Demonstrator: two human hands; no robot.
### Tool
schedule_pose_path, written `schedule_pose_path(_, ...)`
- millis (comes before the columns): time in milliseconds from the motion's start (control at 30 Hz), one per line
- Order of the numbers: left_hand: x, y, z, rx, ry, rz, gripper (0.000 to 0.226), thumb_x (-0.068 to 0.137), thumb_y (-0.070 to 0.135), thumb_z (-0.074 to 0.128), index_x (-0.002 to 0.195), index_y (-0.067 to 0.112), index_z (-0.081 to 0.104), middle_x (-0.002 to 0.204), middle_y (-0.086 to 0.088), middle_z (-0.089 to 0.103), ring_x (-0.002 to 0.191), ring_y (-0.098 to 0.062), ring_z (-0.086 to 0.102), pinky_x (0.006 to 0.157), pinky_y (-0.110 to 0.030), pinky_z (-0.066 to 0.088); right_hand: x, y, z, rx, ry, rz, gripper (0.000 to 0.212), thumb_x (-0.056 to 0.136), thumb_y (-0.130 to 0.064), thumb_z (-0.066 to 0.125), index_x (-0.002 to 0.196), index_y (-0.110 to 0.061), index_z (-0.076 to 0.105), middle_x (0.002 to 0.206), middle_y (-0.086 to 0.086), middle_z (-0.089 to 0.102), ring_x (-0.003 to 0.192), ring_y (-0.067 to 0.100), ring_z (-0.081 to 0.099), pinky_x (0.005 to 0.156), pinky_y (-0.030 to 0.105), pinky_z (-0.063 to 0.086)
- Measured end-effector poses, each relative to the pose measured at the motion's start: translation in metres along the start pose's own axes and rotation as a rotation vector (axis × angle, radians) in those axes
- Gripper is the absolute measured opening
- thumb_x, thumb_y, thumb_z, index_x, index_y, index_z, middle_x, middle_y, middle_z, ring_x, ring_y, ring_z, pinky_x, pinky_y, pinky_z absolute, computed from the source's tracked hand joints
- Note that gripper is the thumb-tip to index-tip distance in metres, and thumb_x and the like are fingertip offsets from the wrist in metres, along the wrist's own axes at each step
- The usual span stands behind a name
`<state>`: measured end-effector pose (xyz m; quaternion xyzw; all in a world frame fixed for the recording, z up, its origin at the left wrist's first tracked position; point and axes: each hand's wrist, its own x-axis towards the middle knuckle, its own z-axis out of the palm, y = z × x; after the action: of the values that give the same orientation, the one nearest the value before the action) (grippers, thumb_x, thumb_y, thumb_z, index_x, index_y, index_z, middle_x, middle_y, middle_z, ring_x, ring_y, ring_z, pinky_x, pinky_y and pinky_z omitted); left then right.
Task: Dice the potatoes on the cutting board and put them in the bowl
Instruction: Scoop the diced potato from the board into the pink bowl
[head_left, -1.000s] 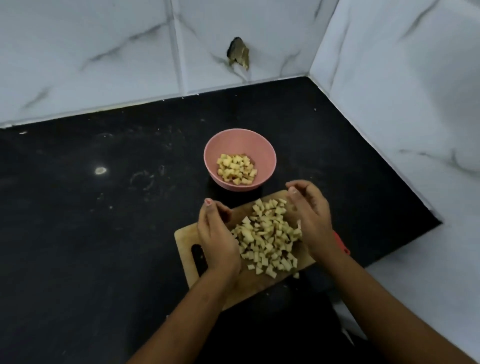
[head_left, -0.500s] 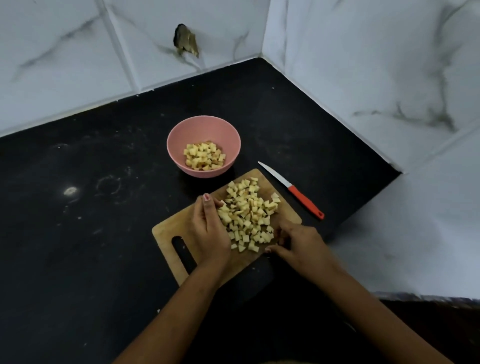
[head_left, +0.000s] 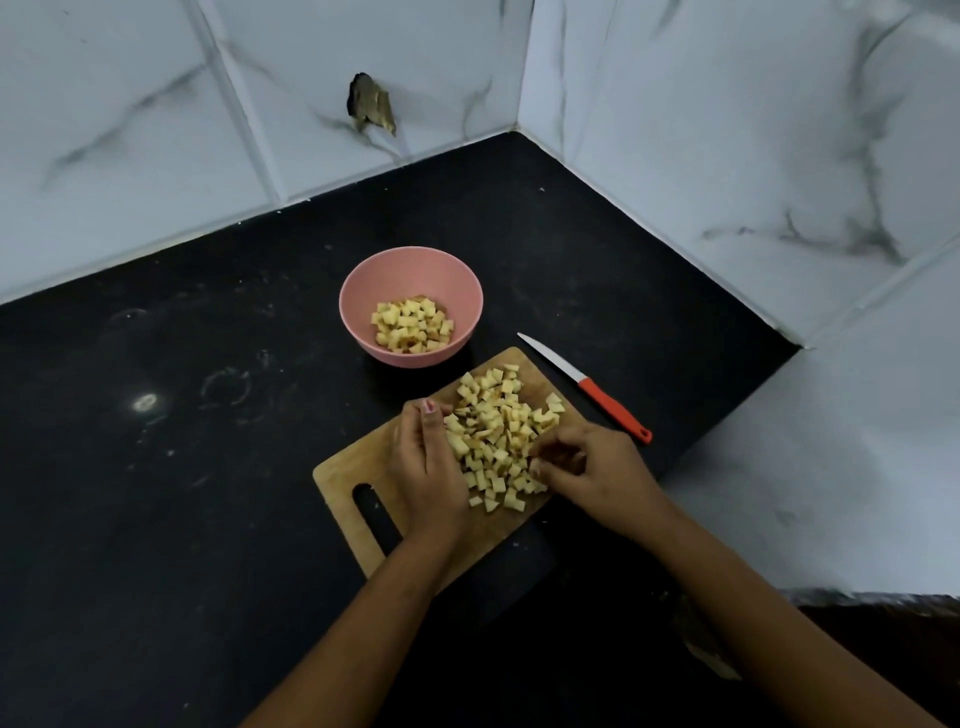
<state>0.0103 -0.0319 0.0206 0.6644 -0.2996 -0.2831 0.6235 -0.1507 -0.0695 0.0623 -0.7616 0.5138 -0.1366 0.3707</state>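
Both hands — left (head_left: 427, 467), right (head_left: 587, 465) — cupped loosely around the pile of pale diced potato cubes (head_left: 496, 441) on the wooden cutting board (head_left: 343, 478), gripping nothing firmly. Cubes could have spilled onto the black tabletop (head_left: 182, 519) before reaching the pink round bowl (head_left: 358, 306) — 2 hands leave gaps.

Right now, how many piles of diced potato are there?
2: one in the bowl, a bigger one on the board between the left hand and right hand, which may hide some pieces.
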Motion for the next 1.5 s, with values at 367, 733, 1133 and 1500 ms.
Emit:
schedule_pose_path(367, 0.018, 0.000, 0.011, 0.564, -0.319, 0.142, 0.057, 0.099, 0.050, 0.020, 0.141, 0.020, 0.045, 0.145, 0.003, 0.046, 0.137, -0.012, 0.034, 0.115, -0.030, 0.015, 0.039, 0.010, 0.044, -0.205, 0.237, 0.062, 0.086, 0.084, -0.073, 0.011, 0.150, -0.021, 0.028, 0.157, 0.003, 0.025, 0.145, 0.018, 0.020, 0.116, 0.039, 0.021)
schedule_pose_path(733, 0.027, 0.006, 0.021, 0.612, -0.322, 0.137, 0.065, 0.092, 0.052, 0.015, 0.139, 0.020, 0.047, 0.142, 0.002, 0.050, 0.135, -0.010, 0.039, 0.115, -0.028, 0.016, 0.077, -0.008, 0.042, 0.084, 0.138, -0.187, 0.046, 0.098, -0.038, 0.033, 0.122, -0.015, 0.063, 0.121, -0.001, 0.064, 0.113, 0.007, 0.055, 0.100, 0.029, 0.043)
schedule_pose_path(1133, 0.022, 0.012, 0.038, 0.308, -0.067, 0.025, 0.031, 0.102, 0.031, 0.036, 0.103, 0.018, 0.064, 0.092, 0.009, 0.063, 0.083, 0.002, 0.056, 0.073, -0.020, 0.045, 0.077, -0.020, 0.051, 0.262, 0.284, -0.147, 0.021, 0.102, -0.029, 0.041, 0.095, -0.025, 0.061, 0.086, -0.014, 0.061, 0.084, 0.003, 0.058, 0.075, 0.022, 0.048)
schedule_pose_path(1500, 0.034, 0.023, 0.061, -0.052, 0.163, -0.261, 0.032, 0.101, 0.031, 0.038, 0.090, 0.020, 0.065, 0.085, 0.001, 0.069, 0.081, -0.010, 0.065, 0.073, -0.026, 0.052, 0.094, -0.040, 0.047, 0.774, 0.323, 0.190, 0.025, 0.099, -0.023, 0.050, 0.084, -0.017, 0.069, 0.085, -0.001, 0.070, 0.082, 0.005, 0.066, 0.077, 0.025, 0.053)
